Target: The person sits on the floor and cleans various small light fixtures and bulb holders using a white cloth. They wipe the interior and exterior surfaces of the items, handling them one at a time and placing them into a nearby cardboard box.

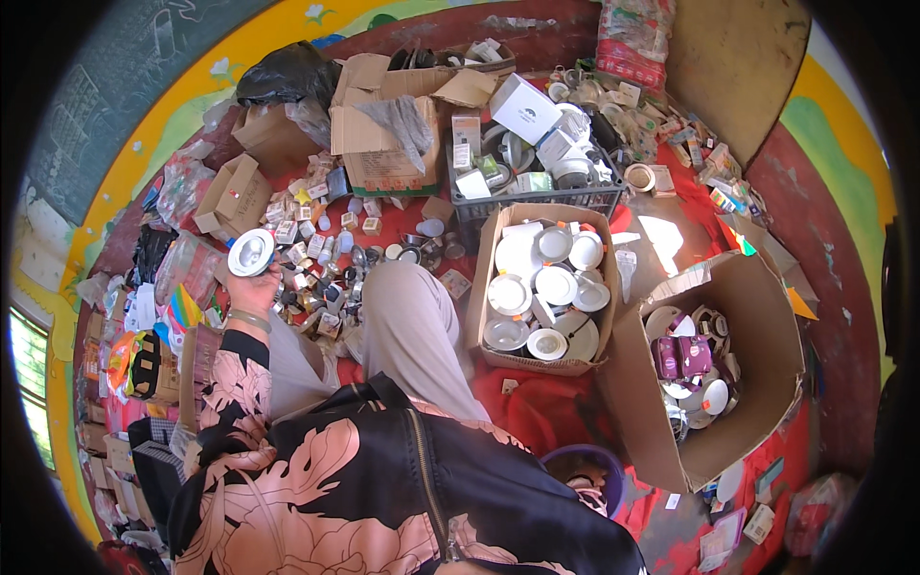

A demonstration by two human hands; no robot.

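My left hand [257, 289], raised at the left, is closed on a round recessed downlight [251, 251]. The downlight has a white rim and a shiny reflector, and that side faces up. My fingers grip it at its lower edge and are partly hidden behind it. Beyond it, small boxes and loose lamp parts [331, 254] lie scattered over the red floor covering. I cannot see my right hand; only the dark floral jacket shows on that side. Right of my knee stands a cardboard box [482, 287] filled with white round light fittings [556, 285].
A larger open carton [767, 383] at the right holds more round fittings and a maroon patterned pack [681, 356]. A dark crate [537, 205] of lamps stands ahead, beside cardboard boxes [383, 144]. A purple bucket [613, 479] is close by my right side. Packages [134, 355] crowd the left wall.
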